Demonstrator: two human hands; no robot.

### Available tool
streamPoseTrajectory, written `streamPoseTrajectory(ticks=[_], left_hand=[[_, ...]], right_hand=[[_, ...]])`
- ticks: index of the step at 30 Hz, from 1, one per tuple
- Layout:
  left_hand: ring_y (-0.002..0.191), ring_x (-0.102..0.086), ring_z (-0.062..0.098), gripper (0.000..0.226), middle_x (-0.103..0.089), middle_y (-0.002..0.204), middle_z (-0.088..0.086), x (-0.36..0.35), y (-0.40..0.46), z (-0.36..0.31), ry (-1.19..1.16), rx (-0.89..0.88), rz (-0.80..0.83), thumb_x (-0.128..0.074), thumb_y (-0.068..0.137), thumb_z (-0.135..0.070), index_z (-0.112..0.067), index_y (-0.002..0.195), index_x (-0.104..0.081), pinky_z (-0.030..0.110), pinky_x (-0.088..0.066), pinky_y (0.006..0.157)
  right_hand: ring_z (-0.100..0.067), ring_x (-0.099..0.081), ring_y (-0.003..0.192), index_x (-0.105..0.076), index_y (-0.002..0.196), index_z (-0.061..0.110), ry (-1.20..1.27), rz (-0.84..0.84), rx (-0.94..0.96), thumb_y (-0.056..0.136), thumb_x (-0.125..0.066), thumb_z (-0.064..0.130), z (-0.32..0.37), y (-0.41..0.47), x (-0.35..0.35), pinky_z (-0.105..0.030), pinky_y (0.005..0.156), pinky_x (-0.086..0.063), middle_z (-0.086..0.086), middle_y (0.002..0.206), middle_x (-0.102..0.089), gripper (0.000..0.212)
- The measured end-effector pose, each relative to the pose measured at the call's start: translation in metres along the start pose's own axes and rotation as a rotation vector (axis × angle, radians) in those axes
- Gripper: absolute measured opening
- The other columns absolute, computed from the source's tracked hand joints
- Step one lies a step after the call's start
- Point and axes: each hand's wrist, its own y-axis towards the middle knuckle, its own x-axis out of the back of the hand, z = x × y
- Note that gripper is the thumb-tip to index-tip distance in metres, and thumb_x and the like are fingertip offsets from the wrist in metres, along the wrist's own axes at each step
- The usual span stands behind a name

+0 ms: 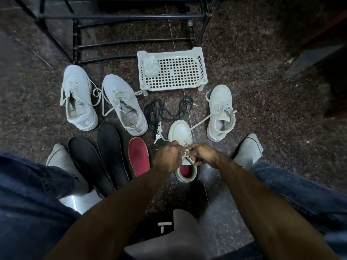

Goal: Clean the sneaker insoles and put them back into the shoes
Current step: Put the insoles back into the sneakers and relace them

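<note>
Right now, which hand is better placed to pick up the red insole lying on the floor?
Left hand, probably. The red insole lies just to its left, while the right hand is on the far side of the sneaker. Both hands hold laces.

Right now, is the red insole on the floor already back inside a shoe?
No, the red insole lies loose on the floor between a black insole and the white sneaker being laced.

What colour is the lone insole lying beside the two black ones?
Red insole, seen in the head view.
</note>
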Motion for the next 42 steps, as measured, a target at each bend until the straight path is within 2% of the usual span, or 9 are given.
streamPoseTrajectory(ticks=[7,13,18,22,27,31,35,40,42], left_hand=[[0.103,-0.061,0.023,0.030,-0.065,0.110,0.001,0.008,0.005,-0.009,0.344,-0.122,0.047,-0.047,0.095,-0.035,-0.019,0.107,-0.069,0.035,-0.041,0.092],[0.104,-0.063,0.031,0.041,-0.066,0.113,0.010,0.031,0.024,-0.028,0.513,-0.067,0.291,-0.050,0.089,-0.049,-0.016,0.109,-0.063,0.036,-0.046,0.083],[0.091,-0.067,0.028,0.035,-0.071,0.095,0.012,0.038,0.034,-0.017,0.230,0.033,0.552,-0.046,0.092,-0.044,-0.014,0.085,-0.062,0.030,-0.043,0.072],[0.107,-0.060,0.032,0.029,-0.066,0.112,0.013,0.042,0.028,0.001,0.284,-0.053,0.520,-0.042,0.095,-0.032,-0.013,0.096,-0.064,0.033,-0.037,0.076],[0.110,-0.059,0.032,0.030,-0.065,0.117,0.013,0.031,0.025,0.017,0.321,-0.060,0.510,-0.041,0.094,-0.033,-0.015,0.099,-0.064,0.035,-0.043,0.081],[0.110,-0.060,0.031,0.029,-0.065,0.116,0.010,0.028,0.023,0.021,0.301,-0.014,0.503,-0.039,0.095,-0.036,-0.018,0.096,-0.062,0.037,-0.044,0.083],[0.103,-0.063,0.028,0.028,-0.067,0.106,0.009,0.020,0.014,0.029,-0.011,0.160,0.469,-0.050,0.091,-0.041,-0.017,0.088,-0.062,0.034,-0.045,0.081],[0.101,-0.060,0.015,0.046,-0.062,0.113,-0.007,0.012,-0.003,0.017,-0.403,0.290,0.406,-0.063,0.086,-0.052,-0.031,0.126,-0.057,0.025,-0.045,0.068],[0.100,-0.062,0.013,0.047,-0.064,0.106,-0.012,0.010,-0.007,0.015,-0.390,0.265,0.431,-0.068,0.082,-0.055,-0.034,0.123,-0.057,0.025,-0.049,0.067]], right_hand=[[-0.011,-0.051,0.058,-0.060,0.086,0.014,0.006,-0.031,-0.021,0.088,-0.054,-0.001,0.002,-0.004,0.000,-0.027,0.060,-0.046,0.003,0.058,-0.055,0.016],[-0.013,-0.054,0.059,-0.066,0.073,0.015,-0.200,-0.040,0.073,0.086,-0.054,-0.008,0.005,-0.003,0.003,-0.024,0.055,-0.044,-0.003,0.060,-0.062,0.029],[-0.002,-0.056,0.047,-0.072,0.095,0.002,-0.379,-0.001,0.159,0.089,-0.051,-0.012,0.013,-0.006,0.010,-0.016,0.050,-0.046,0.005,0.054,-0.065,0.025],[-0.011,-0.062,0.079,-0.075,0.088,0.025,-0.895,-0.179,0.234,0.082,-0.060,0.006,0.023,-0.016,0.024,-0.025,0.073,-0.048,0.015,0.081,-0.070,0.025],[-0.022,-0.062,0.096,-0.070,0.103,0.028,-1.284,-0.343,0.181,0.086,-0.057,0.023,0.016,-0.028,0.017,-0.029,0.075,-0.044,0.004,0.103,-0.068,0.022],[-0.027,-0.063,0.099,-0.070,0.101,0.024,-1.311,-0.338,0.114,0.083,-0.056,0.025,0.009,-0.017,0.011,-0.032,0.078,-0.046,-0.002,0.106,-0.069,0.022],[-0.026,-0.064,0.095,-0.064,0.080,0.025,-1.071,-0.148,0.045,0.080,-0.061,0.037,0.002,-0.007,0.009,-0.031,0.080,-0.050,-0.003,0.095,-0.067,0.012],[-0.023,-0.062,0.091,-0.055,0.107,0.031,-0.993,-0.200,0.040,0.065,-0.065,0.064,-0.017,-0.009,-0.001,-0.033,0.079,-0.049,0.004,0.100,-0.066,0.054],[-0.027,-0.064,0.092,-0.057,0.102,0.026,-0.994,-0.302,0.083,0.073,-0.065,0.055,-0.024,-0.006,-0.013,-0.033,0.078,-0.051,-0.002,0.099,-0.067,0.041]])
